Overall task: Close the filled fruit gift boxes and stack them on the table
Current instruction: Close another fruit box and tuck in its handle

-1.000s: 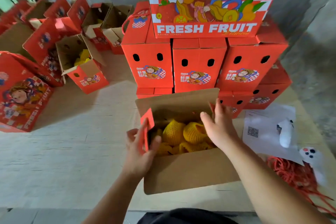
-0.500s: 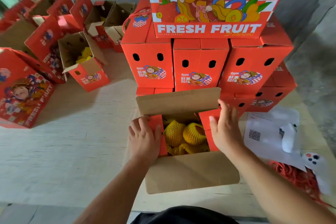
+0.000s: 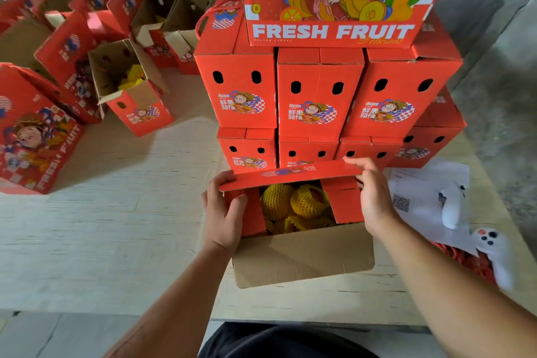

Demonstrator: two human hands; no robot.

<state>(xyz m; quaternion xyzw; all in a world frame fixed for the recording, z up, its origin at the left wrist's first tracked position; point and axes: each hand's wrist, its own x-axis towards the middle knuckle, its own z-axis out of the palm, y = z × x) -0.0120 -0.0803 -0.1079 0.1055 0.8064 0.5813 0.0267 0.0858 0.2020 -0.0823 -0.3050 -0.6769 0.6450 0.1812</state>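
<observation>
Gripping the glossy red flap [image 3: 290, 176] at both ends – curled fingers [image 3: 222, 179] – netted fruit [image 3: 293, 203] beneath.

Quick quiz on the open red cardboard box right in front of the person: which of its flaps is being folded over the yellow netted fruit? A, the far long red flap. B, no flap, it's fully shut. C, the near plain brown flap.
A: the far long red flap is held at its ends by the left hand and right hand over the yellow netted fruit, while the near plain brown flap hangs outward.
</observation>
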